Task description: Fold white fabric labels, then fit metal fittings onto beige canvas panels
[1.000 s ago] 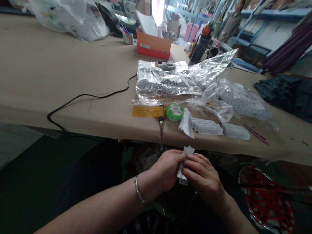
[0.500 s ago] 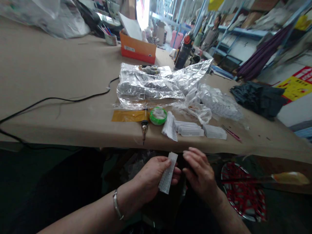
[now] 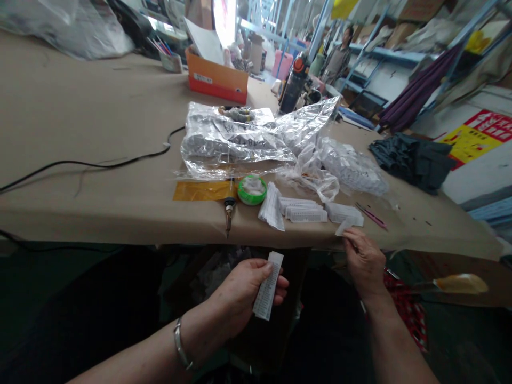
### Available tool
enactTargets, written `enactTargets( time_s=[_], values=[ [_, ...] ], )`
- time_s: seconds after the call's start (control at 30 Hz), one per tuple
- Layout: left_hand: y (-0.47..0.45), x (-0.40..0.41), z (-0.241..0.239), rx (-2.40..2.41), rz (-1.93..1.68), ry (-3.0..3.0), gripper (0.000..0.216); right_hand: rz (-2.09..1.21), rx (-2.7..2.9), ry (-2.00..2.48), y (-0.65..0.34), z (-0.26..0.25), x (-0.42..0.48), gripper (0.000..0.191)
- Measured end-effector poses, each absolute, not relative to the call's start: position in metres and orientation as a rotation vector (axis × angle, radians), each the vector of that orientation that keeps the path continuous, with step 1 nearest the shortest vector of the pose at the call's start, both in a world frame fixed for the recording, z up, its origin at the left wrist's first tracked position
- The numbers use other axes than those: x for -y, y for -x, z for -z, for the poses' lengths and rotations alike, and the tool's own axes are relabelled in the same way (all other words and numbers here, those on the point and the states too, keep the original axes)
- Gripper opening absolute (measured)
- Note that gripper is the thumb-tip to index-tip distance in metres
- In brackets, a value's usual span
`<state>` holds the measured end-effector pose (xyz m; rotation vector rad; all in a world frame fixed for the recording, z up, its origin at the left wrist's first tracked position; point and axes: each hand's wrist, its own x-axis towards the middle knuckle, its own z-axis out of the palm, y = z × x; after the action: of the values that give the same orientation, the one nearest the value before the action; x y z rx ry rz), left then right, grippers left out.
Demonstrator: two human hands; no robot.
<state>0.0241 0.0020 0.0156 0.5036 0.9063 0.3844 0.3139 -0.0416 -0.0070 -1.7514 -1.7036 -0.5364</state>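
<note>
left hand (image 3: 248, 285) has a paper strip (image 3: 267, 290) pinched, thumb on top and the other fingers curled under, held out in front of the table edge. right hand (image 3: 366, 261) has thumb and fingertips closed on a small pale slip (image 3: 343, 228) at the edge, just in front of the right stack (image 3: 346, 213) (can't tell if the two touch).

the table (image 3: 100, 112) is covered in plain brown stuff that bends over the front. along that edge, going left from the right stack: a middle stack (image 3: 304, 210), a fanned bunch (image 3: 272, 208), a green tub (image 3: 252, 191) with white fluff in it, and an iron (image 3: 229, 208) with its tip towards the edge, next to amber film (image 3: 196, 191). pink tweezers (image 3: 374, 217) lie right of the stacks.

behind all that, crinkly clear bags (image 3: 236, 141), then an orange box (image 3: 216, 82) and a dark bottle (image 3: 293, 88). black cord (image 3: 132, 160) wanders off left.

room's pretty packed: blue shelves (image 3: 394, 53), a red and yellow sign (image 3: 472, 137) on the right, someone (image 3: 337, 60) in the background.
</note>
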Motion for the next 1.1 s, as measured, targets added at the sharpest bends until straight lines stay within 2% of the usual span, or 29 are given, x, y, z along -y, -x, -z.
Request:
enactTargets(
  time_s=[0.1,0.17,0.27,0.37,0.77,0.9,1.0,1.1],
  values=[
    [-0.023,-0.001,-0.016,-0.894,-0.392,-0.506,0.018,0.405,1.534,1.631,-0.286,-0.003,0.047,0.010],
    [-0.023,0.000,-0.016,-0.881,-0.393,-0.499,0.019,0.246,1.549,1.493,-0.252,-0.007,0.053,0.012],
    [-0.022,0.001,-0.017,-0.821,-0.438,-0.464,0.018,0.017,1.860,1.210,-0.199,-0.006,0.062,0.021],
    [-0.020,0.001,-0.016,-0.747,-0.554,-0.405,0.017,-0.031,2.117,1.037,-0.164,0.000,0.064,0.020],
    [-0.010,0.001,-0.007,-0.760,-0.688,-0.303,0.023,-0.075,2.269,1.008,-0.154,0.008,0.057,0.020],
    [-0.008,0.002,-0.007,-0.761,-0.662,-0.303,0.019,-0.117,2.274,0.995,-0.151,0.008,0.059,0.029],
    [-0.001,0.001,-0.010,-0.766,-0.604,-0.337,0.014,-0.251,2.124,1.032,-0.152,0.006,0.061,0.035],
    [0.008,0.003,-0.015,-0.718,-0.465,-0.387,0.018,-0.458,1.726,1.238,-0.155,0.002,0.059,0.025]
  ],
)
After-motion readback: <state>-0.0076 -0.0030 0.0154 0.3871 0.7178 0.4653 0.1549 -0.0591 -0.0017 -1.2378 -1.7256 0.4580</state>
